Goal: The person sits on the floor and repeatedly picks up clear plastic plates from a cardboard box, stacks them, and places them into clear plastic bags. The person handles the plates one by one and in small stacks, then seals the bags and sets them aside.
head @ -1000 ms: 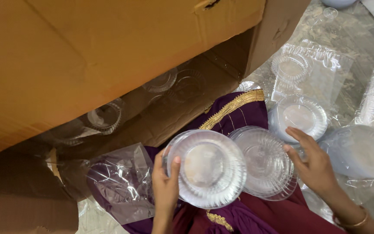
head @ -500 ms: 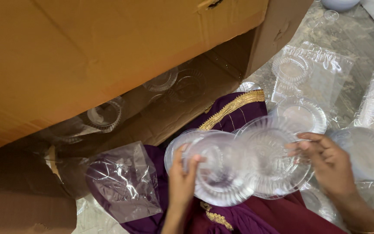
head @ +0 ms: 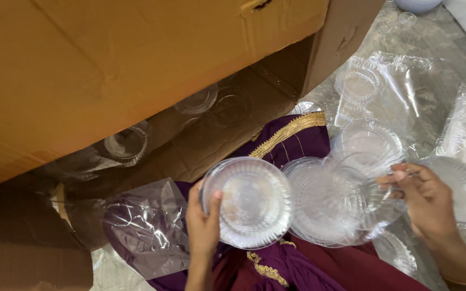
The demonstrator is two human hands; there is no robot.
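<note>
My left hand point(head: 203, 226) grips the left rim of a clear ribbed plastic plate point(head: 249, 202), held over my lap in purple cloth with gold trim point(head: 295, 137). My right hand point(head: 427, 202) pinches the right edge of another clear plate point(head: 370, 178), lifted and tilted above a stack of the same plates point(head: 324, 207) resting on my lap. The two held plates are side by side, close to touching.
A large cardboard box point(head: 125, 70) lies open on its side at the upper left with clear bowls point(head: 128, 143) inside. Clear plastic wrap point(head: 146, 226) lies at my left. More clear plates point(head: 360, 86) and wrap cover the floor at the right.
My right hand has lifted a plate off the stack and drawn it to the right. My left hand's plate has come apart from it and now sits lower and left.
</note>
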